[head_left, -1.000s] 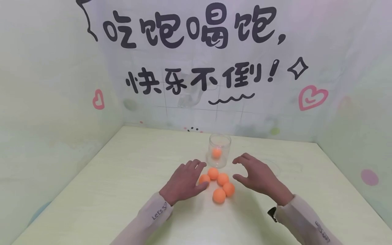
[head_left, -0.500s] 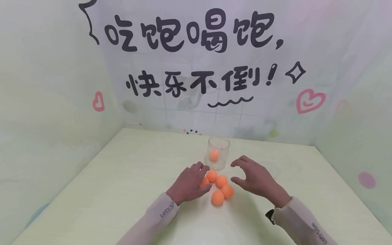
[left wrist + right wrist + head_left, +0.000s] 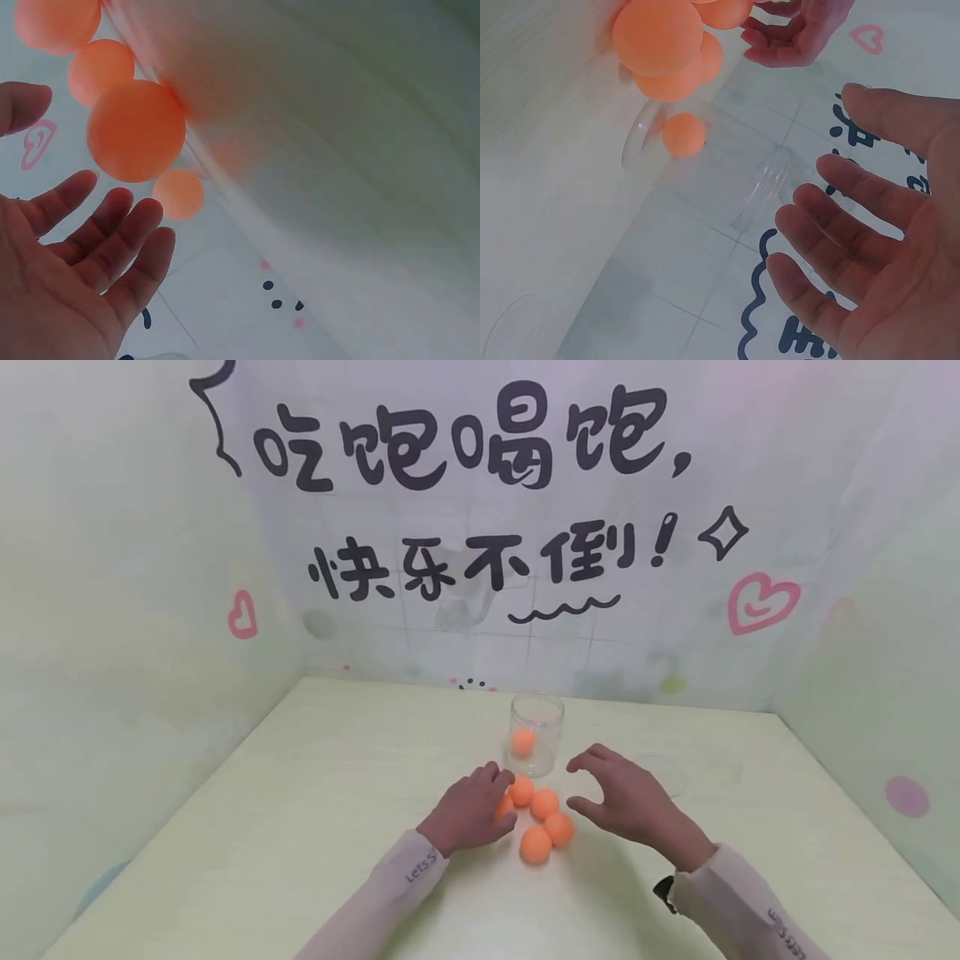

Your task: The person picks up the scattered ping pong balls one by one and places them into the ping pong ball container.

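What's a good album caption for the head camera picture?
Fingers on either side of five orange balls, near a clear jar holding a sixth ball.

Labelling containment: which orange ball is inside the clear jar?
The rearmost orange ball, seen through the side of the clear jar; the other five balls lie outside it, on the table.

A pale table (image 3: 360, 760) bears 5 orange balls (image 3: 545, 804), 1 clear jar (image 3: 545, 740), 1 transparent disc (image 3: 669, 774).
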`<state>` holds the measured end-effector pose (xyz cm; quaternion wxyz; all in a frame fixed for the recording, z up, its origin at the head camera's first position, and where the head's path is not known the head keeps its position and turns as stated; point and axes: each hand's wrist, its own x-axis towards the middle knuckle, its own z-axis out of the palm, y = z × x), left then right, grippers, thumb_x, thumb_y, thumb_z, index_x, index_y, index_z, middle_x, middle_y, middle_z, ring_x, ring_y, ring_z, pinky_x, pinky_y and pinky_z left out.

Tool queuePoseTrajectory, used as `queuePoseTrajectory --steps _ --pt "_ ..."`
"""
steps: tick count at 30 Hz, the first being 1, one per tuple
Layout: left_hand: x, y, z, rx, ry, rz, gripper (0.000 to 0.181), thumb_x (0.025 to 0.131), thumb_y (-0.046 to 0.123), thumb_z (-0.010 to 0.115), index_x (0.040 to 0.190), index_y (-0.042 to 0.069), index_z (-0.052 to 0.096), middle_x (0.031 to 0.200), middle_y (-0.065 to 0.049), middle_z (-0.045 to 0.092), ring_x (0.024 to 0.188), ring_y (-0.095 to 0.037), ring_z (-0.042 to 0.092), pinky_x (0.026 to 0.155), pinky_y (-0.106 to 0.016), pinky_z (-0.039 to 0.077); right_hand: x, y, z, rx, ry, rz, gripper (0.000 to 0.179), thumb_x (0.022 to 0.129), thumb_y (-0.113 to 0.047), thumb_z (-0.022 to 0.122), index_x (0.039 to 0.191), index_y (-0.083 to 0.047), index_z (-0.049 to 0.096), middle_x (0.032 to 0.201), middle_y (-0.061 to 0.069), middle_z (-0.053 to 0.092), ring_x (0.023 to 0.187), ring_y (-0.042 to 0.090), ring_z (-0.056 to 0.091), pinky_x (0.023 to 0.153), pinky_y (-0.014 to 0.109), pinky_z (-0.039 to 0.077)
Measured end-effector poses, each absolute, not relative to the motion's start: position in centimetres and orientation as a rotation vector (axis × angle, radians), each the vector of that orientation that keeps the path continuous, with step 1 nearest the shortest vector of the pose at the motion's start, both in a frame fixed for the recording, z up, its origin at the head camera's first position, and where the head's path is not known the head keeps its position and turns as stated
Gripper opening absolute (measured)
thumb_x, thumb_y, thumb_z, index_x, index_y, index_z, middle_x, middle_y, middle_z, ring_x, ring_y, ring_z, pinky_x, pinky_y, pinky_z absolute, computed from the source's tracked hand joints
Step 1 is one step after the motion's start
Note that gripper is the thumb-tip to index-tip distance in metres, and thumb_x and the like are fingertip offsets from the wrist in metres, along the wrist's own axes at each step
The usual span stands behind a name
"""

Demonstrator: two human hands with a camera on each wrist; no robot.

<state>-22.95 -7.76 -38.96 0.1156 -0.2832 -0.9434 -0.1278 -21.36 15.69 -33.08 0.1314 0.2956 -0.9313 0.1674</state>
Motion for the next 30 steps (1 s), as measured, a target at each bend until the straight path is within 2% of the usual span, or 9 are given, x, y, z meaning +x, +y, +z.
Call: queuePoseTrajectory --steps 9,13,20,30 --pt "-22.80 -7.86 -39.07 -0.814 -2.820 -0.393 0.026 0.081 0.018 0.063 0.104 0.007 0.054 0.083 -0.002 0.042 0.064 -0.014 0.038 0.049 -0.022 0.035 -21.03 15.62 -33.00 0.855 -2.692 0.497 0.031 0.077 -0.020 0.076 0.104 -0.010 0.065 0.103 0.002 0.061 0.083 0.016 0.061 0.066 0.030 0.049" --pt "-22.93 -7.74 -38.94 -0.833 -2.860 -0.365 0.031 0.080 0.016 0.065 0.108 0.006 0.056 0.083 -0.001 0.041 0.065 -0.013 0.038 0.050 -0.022 0.036 -20.95 15.73 -32.97 0.861 -2.704 0.497 0.031 0.077 -0.020 0.075 0.104 -0.010 0.065 0.104 0.002 0.062 0.083 0.016 0.061 0.067 0.030 0.049" --pt "-23.01 -7.50 -38.82 -0.856 -2.906 -0.371 0.029 0.079 0.012 0.066 0.106 0.007 0.055 0.083 -0.002 0.040 0.067 -0.014 0.039 0.053 -0.022 0.036 -20.98 15.95 -33.09 0.868 -2.710 0.493 0.031 0.078 -0.020 0.076 0.104 -0.010 0.065 0.104 0.001 0.061 0.082 0.014 0.059 0.066 0.029 0.049" --pt "-23.25 -7.36 -38.73 -0.854 -2.948 -0.362 0.036 0.076 0.008 0.068 0.110 0.008 0.058 0.083 -0.002 0.041 0.067 -0.014 0.040 0.057 -0.023 0.038 -21.11 16.24 -33.16 0.882 -2.709 0.493 0.030 0.078 -0.020 0.075 0.104 -0.010 0.065 0.103 0.001 0.062 0.081 0.013 0.059 0.067 0.030 0.049"
